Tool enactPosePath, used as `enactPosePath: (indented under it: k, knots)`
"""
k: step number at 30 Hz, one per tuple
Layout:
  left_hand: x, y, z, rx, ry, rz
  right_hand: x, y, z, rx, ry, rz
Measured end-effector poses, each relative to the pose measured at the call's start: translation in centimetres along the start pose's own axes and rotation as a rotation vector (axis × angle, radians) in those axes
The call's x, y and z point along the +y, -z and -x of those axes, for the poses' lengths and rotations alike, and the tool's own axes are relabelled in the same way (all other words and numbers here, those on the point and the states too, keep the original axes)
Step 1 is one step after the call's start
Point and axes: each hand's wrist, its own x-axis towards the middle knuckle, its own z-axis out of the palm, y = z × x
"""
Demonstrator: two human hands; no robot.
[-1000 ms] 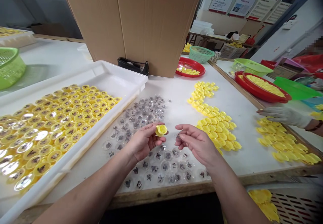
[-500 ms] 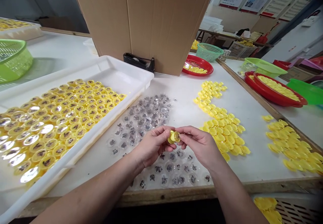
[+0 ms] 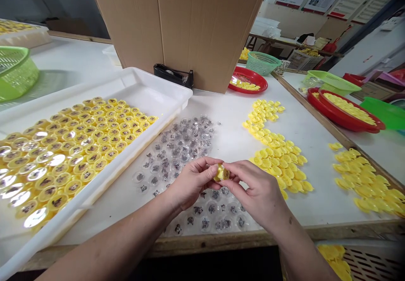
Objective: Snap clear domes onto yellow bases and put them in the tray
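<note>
Between the fingertips of both hands is a small round yellow plastic piece (image 3: 220,172), with a darker golden face turned to the right. My left hand (image 3: 200,177) pinches it from the left side. The thumb and fingers of my right hand (image 3: 245,179) close on its right side and partly cover it. Beneath and beyond the hands, many clear round caps (image 3: 186,139) with dark animal-face prints lie spread on the white table. A group of loose yellow discs (image 3: 281,163) lies just to the right of my right hand.
A white tray (image 3: 185,97) at the left holds rows of yellow pieces with printed tops. A tall cardboard box (image 3: 190,28) stands behind, with a black tape dispenser (image 3: 174,76) before it. Red plates (image 3: 262,87) and more yellow discs (image 3: 370,184) are at the right.
My right hand has turned and its fingers now wrap more closely round the yellow piece. The piece has tilted slightly; my left hand has barely moved.
</note>
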Motion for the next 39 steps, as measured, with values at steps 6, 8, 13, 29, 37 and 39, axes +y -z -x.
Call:
enactPosePath:
  k: [6, 8, 13, 29, 37, 39]
  knots:
    - [-0.1, -0.5, 0.5, -0.015, -0.046, 0.014, -0.7, 0.4, 0.3, 0.016, -0.021, 0.024]
    - [-0.2, -0.6, 0.6, -0.022, -0.077, -0.004, -0.8, 0.4, 0.3, 0.021, -0.028, 0.021]
    - [0.2, -0.9, 0.9, -0.001, -0.15, -0.167, -1.2, 0.0, 0.1, 0.059, -0.029, 0.1]
    - [0.5, -0.8, 1.1, -0.043, -0.179, -0.245, -1.0, -0.7, 1.1, 0.169, -0.026, 0.05]
    - [1.0, -0.7, 1.0, -0.061, -0.098, -0.271, -0.8, -2.4, 0.9, 0.221, 0.021, 0.208]
    - [1.1, -0.8, 0.9, -0.03, -0.084, -0.318, -0.5, -2.4, 0.9, 0.197, -0.011, 0.118]
